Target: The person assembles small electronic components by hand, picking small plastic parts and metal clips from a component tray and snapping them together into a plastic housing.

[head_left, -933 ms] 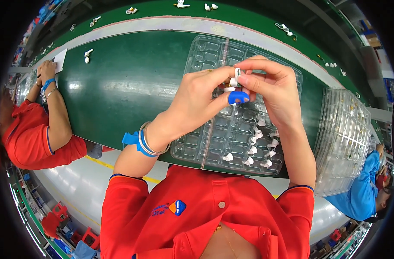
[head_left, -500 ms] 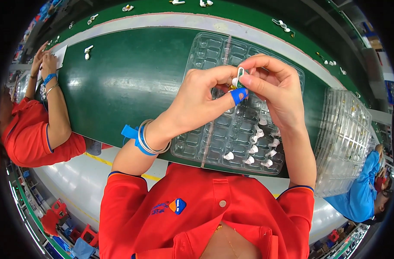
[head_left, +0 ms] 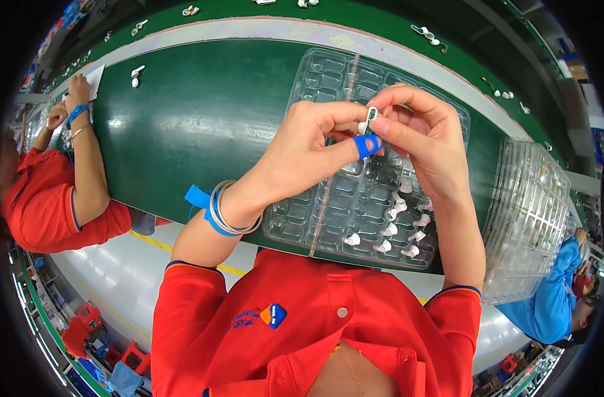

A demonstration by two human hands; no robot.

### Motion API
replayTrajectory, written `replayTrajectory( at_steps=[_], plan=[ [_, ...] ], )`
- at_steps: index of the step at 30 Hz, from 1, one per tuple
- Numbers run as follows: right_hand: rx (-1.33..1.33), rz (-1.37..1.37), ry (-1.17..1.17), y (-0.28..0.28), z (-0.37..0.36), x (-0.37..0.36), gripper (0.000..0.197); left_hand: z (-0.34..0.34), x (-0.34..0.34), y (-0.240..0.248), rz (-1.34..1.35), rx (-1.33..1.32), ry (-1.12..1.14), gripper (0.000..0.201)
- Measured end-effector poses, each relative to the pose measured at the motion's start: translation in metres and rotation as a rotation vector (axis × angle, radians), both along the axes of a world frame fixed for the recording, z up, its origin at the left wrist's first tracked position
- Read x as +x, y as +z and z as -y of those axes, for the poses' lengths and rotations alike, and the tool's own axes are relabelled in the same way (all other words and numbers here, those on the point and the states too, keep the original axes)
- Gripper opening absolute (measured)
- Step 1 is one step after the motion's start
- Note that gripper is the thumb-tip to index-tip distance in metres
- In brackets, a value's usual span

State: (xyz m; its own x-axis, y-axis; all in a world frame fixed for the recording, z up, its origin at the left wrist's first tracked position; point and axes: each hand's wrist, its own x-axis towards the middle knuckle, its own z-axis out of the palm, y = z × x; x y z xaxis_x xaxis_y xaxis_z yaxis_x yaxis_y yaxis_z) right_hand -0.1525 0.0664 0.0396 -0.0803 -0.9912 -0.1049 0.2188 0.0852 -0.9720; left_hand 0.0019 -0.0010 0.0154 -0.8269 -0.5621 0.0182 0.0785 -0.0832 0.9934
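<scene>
Both hands meet above a clear plastic compartment tray (head_left: 285, 228), pinching one small white earbud piece (head_left: 372, 118) with a strip of green circuit board in its stem. My left hand (head_left: 315, 142) grips it from the left; blue tape wraps the thumb. From the right, my right hand (head_left: 424, 135) holds it between thumb and forefinger. Fingertips hide part of the piece. Beneath and nearer to me, several white earbud pieces (head_left: 390, 229) lie in the tray's right-hand compartments.
Two white earbud parts (head_left: 136, 77) lie on the green table (head_left: 183, 112). A stack of clear trays (head_left: 523, 218) stands at the right. Beyond a pale rail, a green belt (head_left: 236, 14) carries more earbud parts. A co-worker in red (head_left: 54, 198) sits at the left.
My hands have shifted very slightly, still pinching the earbud piece. A yellow bit beneath it no longer shows. The co-worker's hands at the left have moved apart. Belt parts have slid slightly left.
</scene>
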Motion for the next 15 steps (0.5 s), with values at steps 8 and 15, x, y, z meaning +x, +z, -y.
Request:
replayTrajectory(
  at_steps=[8,15],
  plan=[
    [-0.008,0.003,-0.030,0.0010,0.0004,-0.0029,0.016,-0.0030,-0.0012,0.0024,-0.039,-0.050,-0.006,0.025],
    [-0.032,0.004,-0.041,0.0037,-0.0008,-0.0036,0.017,-0.0019,-0.0023,0.0007,-0.097,0.036,-0.035,0.026]
  ],
)
